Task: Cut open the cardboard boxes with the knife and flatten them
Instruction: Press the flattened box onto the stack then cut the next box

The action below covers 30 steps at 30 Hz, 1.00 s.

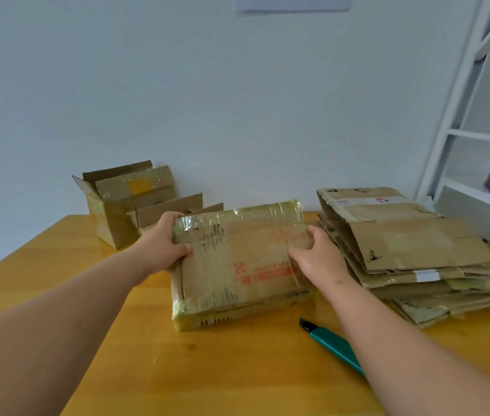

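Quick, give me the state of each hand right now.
Left hand: grips the left end of the taped cardboard box.
Right hand: grips the box's right end; the utility knife lies untouched.

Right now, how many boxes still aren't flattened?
3: the taped box held by both hands at the centre, and two open boxes at the back left, one behind the other. The flattened stack could hide more.

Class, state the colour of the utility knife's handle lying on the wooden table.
Teal green plastic utility knife, with a black tip; head view.
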Each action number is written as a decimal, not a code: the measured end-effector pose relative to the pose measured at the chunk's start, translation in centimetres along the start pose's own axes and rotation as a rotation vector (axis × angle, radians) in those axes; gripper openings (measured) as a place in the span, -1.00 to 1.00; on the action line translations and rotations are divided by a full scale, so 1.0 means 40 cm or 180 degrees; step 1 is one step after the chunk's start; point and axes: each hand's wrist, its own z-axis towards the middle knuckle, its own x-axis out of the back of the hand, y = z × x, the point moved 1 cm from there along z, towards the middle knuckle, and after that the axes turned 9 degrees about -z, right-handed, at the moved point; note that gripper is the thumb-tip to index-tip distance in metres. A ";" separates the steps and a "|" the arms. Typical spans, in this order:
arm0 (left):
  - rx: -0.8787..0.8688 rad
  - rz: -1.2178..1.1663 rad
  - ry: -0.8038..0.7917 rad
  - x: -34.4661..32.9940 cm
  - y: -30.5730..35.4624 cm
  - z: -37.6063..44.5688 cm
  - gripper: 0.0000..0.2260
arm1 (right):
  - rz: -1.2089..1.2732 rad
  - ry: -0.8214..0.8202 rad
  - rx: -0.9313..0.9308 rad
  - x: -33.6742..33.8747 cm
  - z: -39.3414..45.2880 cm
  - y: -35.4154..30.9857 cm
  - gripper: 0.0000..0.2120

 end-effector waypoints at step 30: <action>-0.0748 0.3047 -0.0944 -0.194 0.021 -0.026 -0.50 | -0.2443 -0.1795 -0.0158 0.044 -0.106 0.147 -0.47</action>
